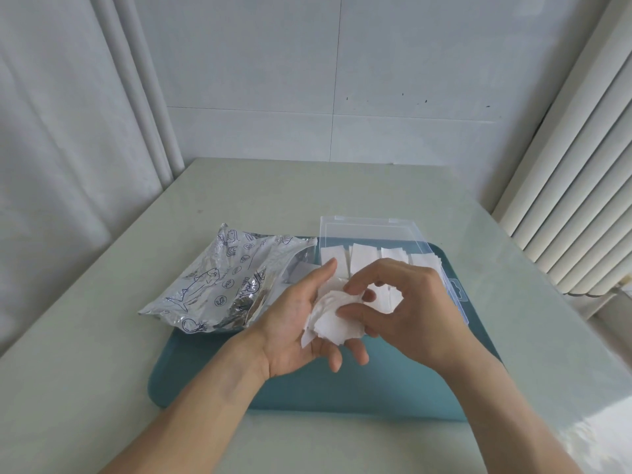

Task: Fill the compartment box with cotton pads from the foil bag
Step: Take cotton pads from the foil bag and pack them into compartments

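Right now the cotton pads point(333, 323) are a loose, uneven clump lying across the palm and fingers of the left hand point(301, 323), held above the near part of the compartment box point(372, 230). To do this step well, the clump wants squaring up first: the pads look fanned and partly crumpled, and a ragged stack would likely catch on the dividers or sit proud of its slot. It seems best to pinch off a small, even stack, align its edges against the palm, and lower it flat into a compartment that has room; the far row already shows upright white stacks, while the nearer slots are hidden behind the hands, so how full they are cannot be told. Thin soft pads probably cling together, so a light pinch should do better than a squeeze.

Left hand: palm up, fingers nearly straight and spread, cradling the clump without closing round it. Right hand point(393, 302): arched over from the right, palm down, thumb and fingertips curled in and pinching the top pads.

Just left of the box lies the foil bag point(219, 282), crinkled and with its mouth toward the hands. Both sit on a teal tray point(342, 395) on the pale tabletop point(102, 354).
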### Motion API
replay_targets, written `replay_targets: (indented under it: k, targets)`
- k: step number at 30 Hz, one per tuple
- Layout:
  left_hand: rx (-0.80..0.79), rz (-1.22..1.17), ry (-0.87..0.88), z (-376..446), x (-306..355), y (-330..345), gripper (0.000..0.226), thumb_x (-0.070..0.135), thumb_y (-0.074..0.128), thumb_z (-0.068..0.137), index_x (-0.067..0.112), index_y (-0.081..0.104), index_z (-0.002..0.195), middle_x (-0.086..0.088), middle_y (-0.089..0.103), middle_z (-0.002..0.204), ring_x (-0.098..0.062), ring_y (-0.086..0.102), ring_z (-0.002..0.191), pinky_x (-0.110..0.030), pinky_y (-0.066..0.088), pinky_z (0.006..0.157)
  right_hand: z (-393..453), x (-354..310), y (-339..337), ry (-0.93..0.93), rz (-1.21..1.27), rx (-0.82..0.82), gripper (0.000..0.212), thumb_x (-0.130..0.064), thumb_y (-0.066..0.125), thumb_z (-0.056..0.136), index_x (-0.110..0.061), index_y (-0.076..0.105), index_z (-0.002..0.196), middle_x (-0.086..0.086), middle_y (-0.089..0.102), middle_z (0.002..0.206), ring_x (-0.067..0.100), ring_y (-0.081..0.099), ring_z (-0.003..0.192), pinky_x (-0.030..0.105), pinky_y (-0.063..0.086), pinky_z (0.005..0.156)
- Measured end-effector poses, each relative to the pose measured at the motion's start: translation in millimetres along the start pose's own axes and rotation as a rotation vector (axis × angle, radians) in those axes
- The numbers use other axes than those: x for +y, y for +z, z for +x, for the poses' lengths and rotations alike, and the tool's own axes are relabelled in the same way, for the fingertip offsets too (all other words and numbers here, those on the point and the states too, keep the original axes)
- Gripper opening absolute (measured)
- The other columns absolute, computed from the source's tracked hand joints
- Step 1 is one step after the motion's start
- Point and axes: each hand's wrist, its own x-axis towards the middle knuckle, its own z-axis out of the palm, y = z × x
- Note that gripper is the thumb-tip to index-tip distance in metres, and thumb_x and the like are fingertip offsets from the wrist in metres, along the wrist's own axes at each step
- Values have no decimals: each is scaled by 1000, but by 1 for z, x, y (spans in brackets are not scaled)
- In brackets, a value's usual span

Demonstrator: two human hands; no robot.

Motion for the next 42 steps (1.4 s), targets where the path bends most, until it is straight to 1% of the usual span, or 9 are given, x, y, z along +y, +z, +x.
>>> replay_targets:
  k: [3, 9, 13, 17, 25, 29, 34, 39, 42]
  targets:
    - [91, 66, 86, 0, 1, 1, 40, 44, 49, 94, 15, 76, 101, -12, 66, 86, -28, 66, 59, -25, 47, 38, 1, 1, -8, -5, 13, 46, 24, -15, 84, 80, -27, 64, 79, -11, 71, 76, 13, 63, 79, 20, 47, 79]
    - [215, -41, 180, 0, 2, 5, 34, 34, 53, 90, 12, 76, 103, -18, 67, 90, -35, 64, 64, -31, 51, 45, 5, 8, -35, 120, 777, -108, 23, -22, 88, 71, -15, 70, 84, 8, 68, 81, 23, 63, 71, 31, 51, 64]
    - [200, -138, 112, 0, 1, 9, 40, 31, 56, 87, 4, 69, 115, -18, 68, 102, -33, 63, 78, -38, 57, 53, 5, 16, -33, 202, 691, -200, 44, -43, 89, 66, -8, 71, 85, 17, 65, 84, 29, 59, 76, 39, 45, 70]
    - [231, -143, 127, 0, 1, 11, 35, 18, 72, 79, 8, 69, 112, -16, 68, 101, -32, 64, 82, -39, 57, 59, 6, 13, -29, 213, 713, -220, 40, -44, 87, 71, -9, 71, 84, 10, 69, 83, 24, 63, 74, 29, 50, 69]
    - [213, -458, 183, 0, 5, 10, 32, 16, 63, 80, -3, 61, 106, -21, 63, 90, -33, 67, 76, -38, 61, 64, 11, 15, -37, 314, 831, -46, 49, -39, 90, 63, -5, 71, 91, 14, 64, 85, 27, 57, 76, 36, 42, 66]
    - [274, -268, 103, 0, 3, 11, 34, 32, 69, 76, 10, 61, 101, -13, 60, 83, -28, 60, 63, -24, 49, 42, 10, 18, -44, 387, 864, -22, 22, -17, 68, 78, 0, 68, 92, 14, 66, 85, 26, 63, 75, 33, 50, 65]
    - [269, -318, 92, 0, 2, 12, 38, 35, 68, 79, 3, 64, 98, -18, 56, 76, -34, 61, 68, -44, 45, 79, 10, 15, -36, 403, 819, -82, 31, -17, 70, 76, 8, 66, 95, 20, 65, 88, 29, 61, 76, 31, 48, 61]
    - [223, -317, 84, -1, 2, 12, 38, 19, 73, 78, 1, 62, 110, -19, 58, 85, -33, 61, 68, -34, 56, 58, 10, 10, -30, 411, 822, -96, 7, -12, 68, 79, -5, 69, 77, 12, 67, 74, 22, 62, 59, 25, 48, 47]
    - [234, -297, 58, -1, 1, 11, 34, 26, 64, 81, 1, 62, 104, -15, 53, 72, -32, 58, 67, -37, 54, 65, 11, 8, -31, 458, 768, -50, 13, -16, 73, 83, -4, 69, 79, 10, 60, 69, 18, 52, 50, 22, 39, 40]
